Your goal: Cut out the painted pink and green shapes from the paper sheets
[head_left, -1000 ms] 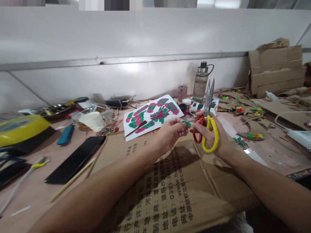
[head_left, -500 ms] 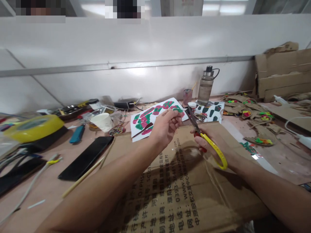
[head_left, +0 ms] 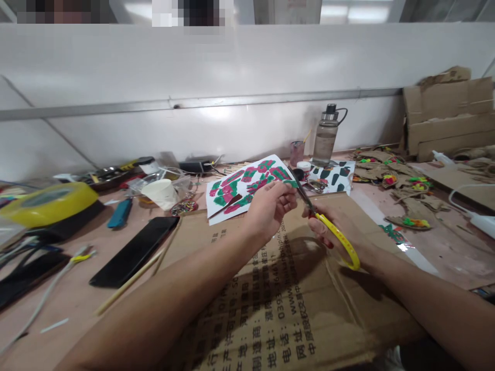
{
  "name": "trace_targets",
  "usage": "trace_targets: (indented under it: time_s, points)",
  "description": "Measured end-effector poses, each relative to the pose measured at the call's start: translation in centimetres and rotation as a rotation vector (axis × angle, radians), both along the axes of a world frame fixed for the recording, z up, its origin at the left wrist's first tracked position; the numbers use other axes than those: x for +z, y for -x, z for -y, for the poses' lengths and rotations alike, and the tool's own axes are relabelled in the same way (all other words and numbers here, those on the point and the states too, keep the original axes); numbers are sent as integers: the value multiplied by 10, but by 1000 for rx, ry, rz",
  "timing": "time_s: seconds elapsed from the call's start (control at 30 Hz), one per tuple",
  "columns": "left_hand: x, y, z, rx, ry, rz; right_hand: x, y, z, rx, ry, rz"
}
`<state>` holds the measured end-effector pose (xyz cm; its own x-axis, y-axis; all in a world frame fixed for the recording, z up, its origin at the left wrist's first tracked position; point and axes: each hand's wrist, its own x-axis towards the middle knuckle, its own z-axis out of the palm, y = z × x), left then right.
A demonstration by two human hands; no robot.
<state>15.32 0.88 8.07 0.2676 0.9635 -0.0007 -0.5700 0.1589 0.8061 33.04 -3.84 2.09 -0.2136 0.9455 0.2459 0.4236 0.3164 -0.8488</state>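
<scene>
My right hand (head_left: 331, 226) grips a pair of scissors (head_left: 340, 241) with yellow handles, the blades pointing up and to the left. My left hand (head_left: 273, 208) is closed in a pinch on a small green painted paper piece (head_left: 290, 183), right beside the blades; the fingers hide most of it. Behind my left hand lies a white paper sheet (head_left: 233, 188) painted with green and crimson patches, with a dark, thin brush-like tool (head_left: 229, 204) on top. Under both hands is a flat cardboard sheet (head_left: 325, 309) with printed black characters.
To the left are a black phone (head_left: 135, 251), a wooden stick (head_left: 129, 283), a paper cup (head_left: 160, 194) and yellow tape (head_left: 50, 203). A water bottle (head_left: 325, 136) stands by the wall. Several decorated cardboard pieces (head_left: 410, 214) lie to the right, near a second painted sheet (head_left: 340, 178).
The scissor blades have come closer together beside the green piece. My left hand has shifted slightly right and down, toward the blades. The view has turned a little.
</scene>
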Motion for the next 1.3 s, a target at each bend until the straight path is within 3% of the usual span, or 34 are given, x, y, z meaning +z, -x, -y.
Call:
trace_targets:
  time_s: [0.37,0.8,1.0,1.3]
  points:
    - [-2,-1,0,4,56,39,10,5,10,-20,33,-32]
    - [-2,-2,0,8,51,36,8,3,7,-45,49,-33]
    - [-2,-3,1,21,48,49,15,3,8,-4,70,-44]
    - [-3,-4,2,27,68,62,9,5,6,-29,87,-49]
